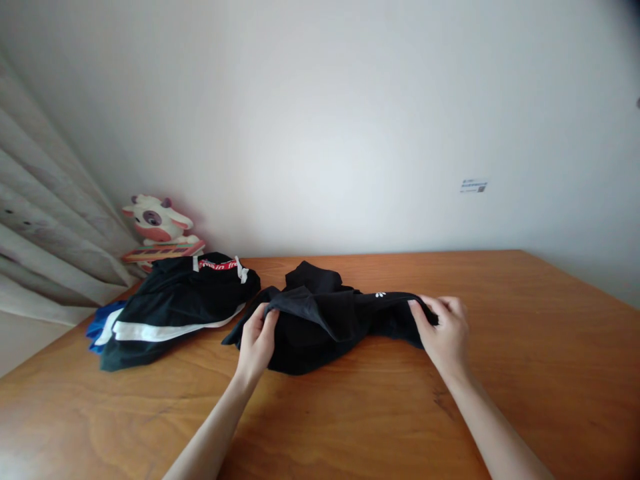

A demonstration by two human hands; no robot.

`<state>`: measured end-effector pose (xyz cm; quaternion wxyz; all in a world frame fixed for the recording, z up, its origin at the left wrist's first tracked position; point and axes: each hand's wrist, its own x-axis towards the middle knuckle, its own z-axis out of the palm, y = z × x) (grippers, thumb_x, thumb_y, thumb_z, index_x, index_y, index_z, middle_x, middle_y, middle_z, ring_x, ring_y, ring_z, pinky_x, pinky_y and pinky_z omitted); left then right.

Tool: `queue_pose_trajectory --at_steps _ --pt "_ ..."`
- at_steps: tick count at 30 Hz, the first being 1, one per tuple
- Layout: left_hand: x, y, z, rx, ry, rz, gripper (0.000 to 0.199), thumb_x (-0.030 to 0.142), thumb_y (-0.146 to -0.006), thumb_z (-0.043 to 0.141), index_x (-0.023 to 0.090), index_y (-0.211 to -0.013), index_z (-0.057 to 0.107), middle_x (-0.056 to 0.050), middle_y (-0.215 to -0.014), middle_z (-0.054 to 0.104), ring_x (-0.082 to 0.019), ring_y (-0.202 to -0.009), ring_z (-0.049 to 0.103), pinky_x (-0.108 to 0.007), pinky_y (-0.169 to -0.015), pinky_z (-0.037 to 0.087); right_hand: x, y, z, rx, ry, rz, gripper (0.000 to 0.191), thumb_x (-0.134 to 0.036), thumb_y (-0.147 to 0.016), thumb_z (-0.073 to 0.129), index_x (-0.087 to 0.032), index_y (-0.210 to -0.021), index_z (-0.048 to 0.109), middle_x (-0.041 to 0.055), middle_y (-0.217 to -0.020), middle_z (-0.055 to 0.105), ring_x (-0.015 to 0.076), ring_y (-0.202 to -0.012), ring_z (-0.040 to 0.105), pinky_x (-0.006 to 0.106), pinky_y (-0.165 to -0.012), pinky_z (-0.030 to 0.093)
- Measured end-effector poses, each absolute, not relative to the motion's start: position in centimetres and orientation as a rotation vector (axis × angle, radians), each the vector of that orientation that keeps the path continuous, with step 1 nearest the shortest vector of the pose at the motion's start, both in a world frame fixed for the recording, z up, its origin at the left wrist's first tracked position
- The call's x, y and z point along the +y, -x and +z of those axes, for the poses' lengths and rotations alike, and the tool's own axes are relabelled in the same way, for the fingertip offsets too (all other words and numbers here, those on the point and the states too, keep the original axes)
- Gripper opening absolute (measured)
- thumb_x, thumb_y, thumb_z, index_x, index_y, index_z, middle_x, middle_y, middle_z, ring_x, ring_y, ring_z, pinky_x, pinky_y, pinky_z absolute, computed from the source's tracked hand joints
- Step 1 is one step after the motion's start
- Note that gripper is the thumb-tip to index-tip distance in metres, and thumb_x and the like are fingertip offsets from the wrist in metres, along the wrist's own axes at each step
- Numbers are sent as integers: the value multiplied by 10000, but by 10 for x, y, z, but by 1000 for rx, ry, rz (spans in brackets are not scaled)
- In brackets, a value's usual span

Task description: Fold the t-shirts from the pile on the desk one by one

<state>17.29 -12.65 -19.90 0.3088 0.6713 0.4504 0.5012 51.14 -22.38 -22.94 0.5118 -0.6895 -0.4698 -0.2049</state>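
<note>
A crumpled black garment (310, 333) with a small white flower-like print lies partly raised above the middle of the table; its exact kind is hidden by the folds. My left hand (259, 340) pinches its edge on the left side, thumb towards me. At the other end, near the white print, my right hand (445, 330) grips the edge between thumb and fingers. The fabric is spread between both hands, with a loose flap folded over in the middle and a bunched part behind.
Left of the garment lies a stack of black shorts (185, 300) with a white stripe, over something blue (103, 320). Behind them stands a cow-shaped toy keyboard (160, 227). A curtain (55, 213) hangs at the left, and a wall with a small label (473, 186) rises behind the wooden table (540, 373).
</note>
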Motion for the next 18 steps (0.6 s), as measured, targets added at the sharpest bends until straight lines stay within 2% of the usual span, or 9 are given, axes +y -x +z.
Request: queue_pose_trajectory --at_steps 2,4,6,8,10,14,16,18 --pt "-136 -176 -197 1217 -2173 1231 313 439 -938 515 207 -931 724 -81 -975 725 -277 -979 650 -407 -907 497 -224 -513 -234 -1085 1739 -421 469 -604 -927 517 -205 -881 760 44 -667 603 204 -630 564 340 -667 464" --pt "-143 -178 -196 1200 -2551 1084 313 441 -852 616 220 -1046 724 -130 -1270 670 -346 -1193 583 -495 -1029 429 -224 -513 -239 -1079 1805 -302 507 -628 -920 499 -197 -922 764 26 -599 604 194 -557 561 321 -600 433" --pt "-143 -175 -196 1195 -2784 935 591 520 -721 727 219 -1227 676 -172 -1490 525 -420 -1354 465 -562 -1102 358 -222 -511 -243 -1086 1835 -159 514 -626 -920 479 -198 -1002 752 49 -658 681 218 -605 628 327 -622 459" --pt "-137 -168 -198 1249 -2858 793 847 600 -637 772 199 -1362 597 -201 -1563 442 -452 -1412 406 -573 -1128 342 -219 -508 -246 -1100 1801 17 522 -611 -919 471 -200 -1133 710 83 -818 755 243 -726 691 342 -688 506" --pt "-128 -161 -200 1374 -2807 634 880 623 -679 752 201 -1422 544 -194 -1550 470 -433 -1392 454 -539 -1111 386 -217 -504 -245 -1132 1739 170 595 -625 -903 491 -187 -1279 633 106 -969 766 248 -819 705 363 -755 538" --pt "-124 -163 -203 1690 -2582 428 649 584 -881 604 173 -1381 565 -182 -1291 674 -380 -1173 647 -485 -999 476 -221 -489 -237 -1318 1729 339 870 -718 -840 542 -140 -1484 449 154 -1192 696 264 -946 668 452 -931 525" --pt "-131 -172 -201 1777 -2488 434 618 596 -924 547 144 -1343 589 -197 -1215 697 -385 -1114 676 -488 -972 487 -225 -476 -232 -1448 1759 458 1019 -754 -792 579 -121 -1556 346 203 -1344 616 313 -1110 634 507 -1012 485" --pt "-141 -182 -197 1719 -2412 467 618 602 -929 539 144 -1341 587 -202 -1231 692 -385 -1124 680 -479 -968 494 -228 -460 -229 -1555 1784 553 1160 -772 -720 651 -124 -1600 261 235 -1503 488 379 -1313 526 570 -1087 417"
